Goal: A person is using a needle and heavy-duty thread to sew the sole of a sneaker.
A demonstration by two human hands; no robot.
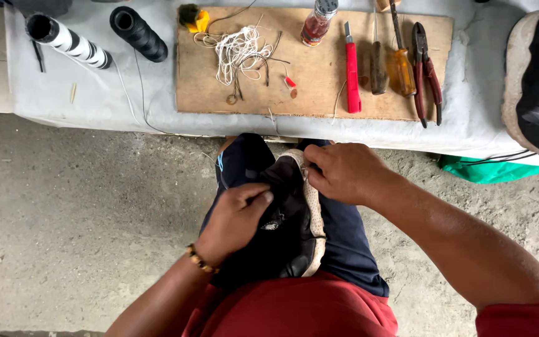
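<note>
Here the black sneaker (285, 224) lies clamped between the person's knees, its pale sole (312, 206) turned up and to the right. The left hand (235, 218) presses down on the black upper, fingers curled and closed on the fabric to steady it. The right hand (343, 171) sits at the toe end of the sole, its grip pinched tight at the seam, on what looks like a needle or thread, though that is too small to make out. Judging by this, the stitching is at the toe, and how much of the sole edge is sewn cannot be told.

On the surface (95, 93) beyond, a wooden board (319, 75) carries loose white cord (238, 53), a small bottle (317, 22), a red utility knife (352, 68), an awl (378, 65), a screwdriver (402, 62) and pliers (425, 68). A black thread spool (138, 34) and a striped spool (70, 40) lie left of the board; a second shoe (538, 81) rests at the right.
</note>
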